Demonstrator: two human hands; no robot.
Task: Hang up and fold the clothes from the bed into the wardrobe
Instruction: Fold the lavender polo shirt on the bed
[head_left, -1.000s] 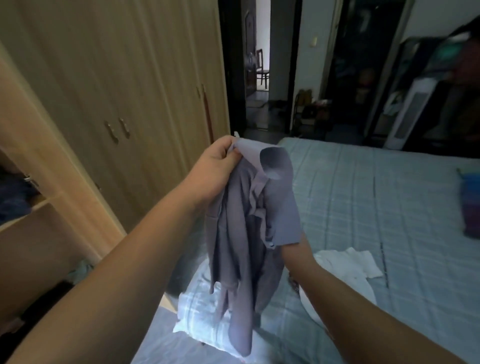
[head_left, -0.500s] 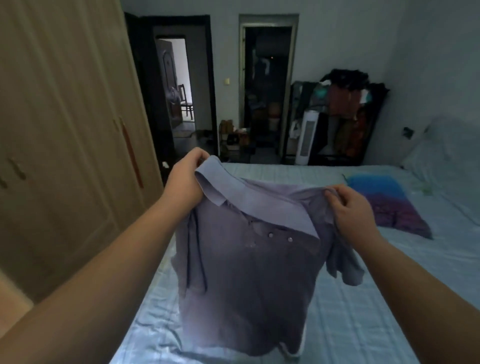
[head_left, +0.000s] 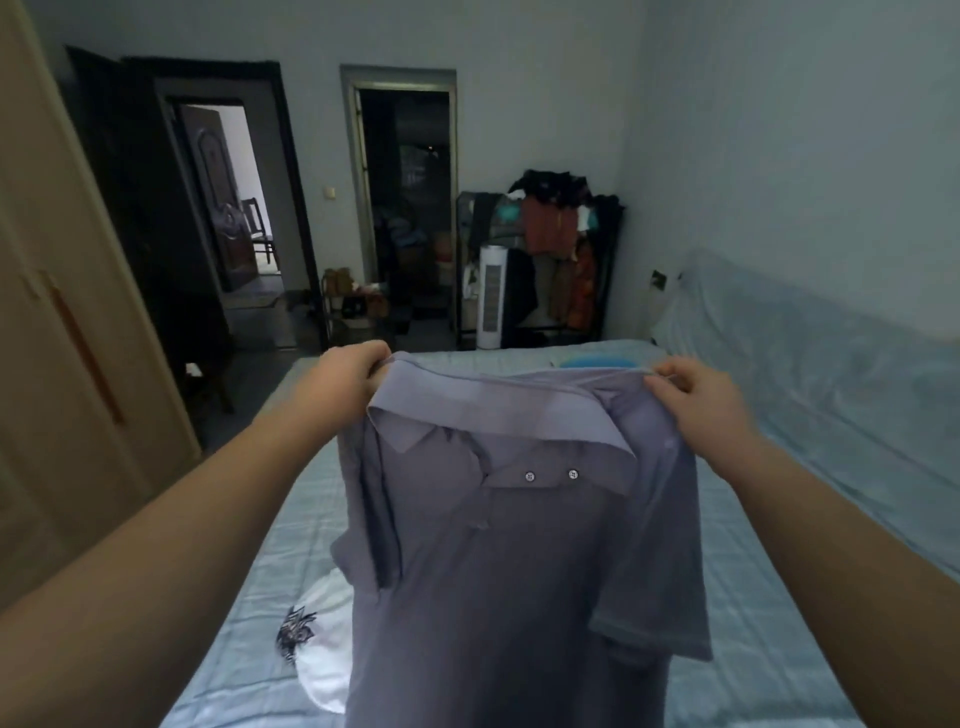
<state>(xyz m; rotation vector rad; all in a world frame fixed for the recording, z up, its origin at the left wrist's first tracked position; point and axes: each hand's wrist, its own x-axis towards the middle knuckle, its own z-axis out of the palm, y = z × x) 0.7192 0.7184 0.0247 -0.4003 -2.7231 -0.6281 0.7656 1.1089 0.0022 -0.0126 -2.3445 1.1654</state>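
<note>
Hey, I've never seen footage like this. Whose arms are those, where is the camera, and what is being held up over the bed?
There is no machine here. The camera is worn on a person's head and looks forward and down, so the two arms are that person's own. The left hand and the right hand each pinch the top of a grey-purple polo shirt near its collar, holding it spread out above the bed. On the bed lies a white garment with a dark print, partly hidden behind the shirt. Farther back is some blue fabric, mostly hidden. The wooden wardrobe stands on the left, and a rack loaded with clothes stands by the far wall.
</note>
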